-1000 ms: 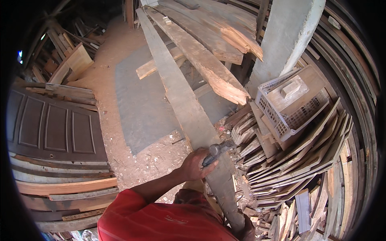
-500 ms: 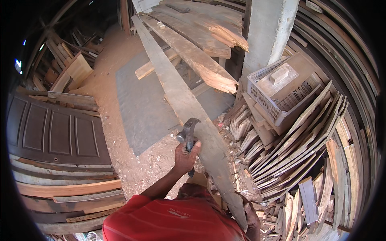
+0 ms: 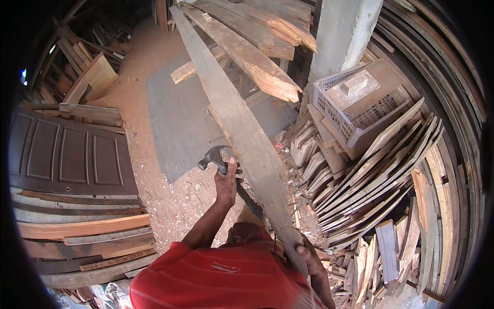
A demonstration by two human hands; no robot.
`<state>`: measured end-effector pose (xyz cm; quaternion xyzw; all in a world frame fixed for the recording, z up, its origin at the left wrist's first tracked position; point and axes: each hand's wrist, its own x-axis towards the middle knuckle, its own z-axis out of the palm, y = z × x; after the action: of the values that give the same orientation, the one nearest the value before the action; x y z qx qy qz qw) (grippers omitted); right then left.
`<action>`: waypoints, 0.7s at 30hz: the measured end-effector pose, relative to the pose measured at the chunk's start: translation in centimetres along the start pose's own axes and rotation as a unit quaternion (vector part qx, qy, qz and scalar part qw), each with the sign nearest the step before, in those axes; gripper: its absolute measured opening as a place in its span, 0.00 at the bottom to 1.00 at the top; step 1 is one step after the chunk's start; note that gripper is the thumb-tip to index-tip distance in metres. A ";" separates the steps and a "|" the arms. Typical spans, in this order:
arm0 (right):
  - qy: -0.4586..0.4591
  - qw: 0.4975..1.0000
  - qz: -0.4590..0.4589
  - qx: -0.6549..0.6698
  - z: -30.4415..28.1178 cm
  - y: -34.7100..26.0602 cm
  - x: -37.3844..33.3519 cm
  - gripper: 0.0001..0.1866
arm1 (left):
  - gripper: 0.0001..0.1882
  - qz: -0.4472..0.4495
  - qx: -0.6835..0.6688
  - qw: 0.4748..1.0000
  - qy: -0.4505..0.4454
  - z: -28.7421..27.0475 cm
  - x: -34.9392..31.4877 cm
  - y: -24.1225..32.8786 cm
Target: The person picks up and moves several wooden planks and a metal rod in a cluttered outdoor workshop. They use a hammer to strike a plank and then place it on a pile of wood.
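Observation:
My left hand is closed around a claw hammer, just left of a long, grey, weathered plank. The claw points left and the dark handle slants down toward the plank's edge. A thin dark spike, perhaps a nail, sticks out from the plank's left edge beyond the hammer. Close to my body, my right hand grips the right edge of the plank's near end, its thumb on top. The plank runs away from me to the far left, where its other end lies beside thicker boards.
Rough thick boards lie ahead. A white plastic crate with a wooden panel and block stands by a concrete post. Stacked thin boards fill the right. A brown panelled door lies on timber at left.
The hammer has turned in my left hand, its claw swinging from over the plank to the left of it. My right hand shows more fully on the plank's near end.

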<state>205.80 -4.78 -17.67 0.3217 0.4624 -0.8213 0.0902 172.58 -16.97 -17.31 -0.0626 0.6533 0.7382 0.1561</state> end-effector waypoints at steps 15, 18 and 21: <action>0.033 0.999 -0.035 0.006 -1.1 -1.5 -4.2 0.55 | 0.28 -0.146 -0.090 0.983 -0.065 1.5 -1.4 0.3; 0.059 0.997 -0.052 0.017 -2.0 -3.7 -7.0 0.57 | 0.26 -0.160 -0.119 0.976 -0.087 3.8 -3.5 -0.2; 0.083 0.996 -0.035 -0.008 -3.2 -5.7 -8.9 0.58 | 0.27 -0.151 -0.143 0.971 -0.113 5.3 -4.5 -0.8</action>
<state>211.61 -0.38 -9.39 0.3719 0.4861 -0.7905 0.0253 177.62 -12.39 -15.99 -0.0983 0.5015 0.7943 0.3284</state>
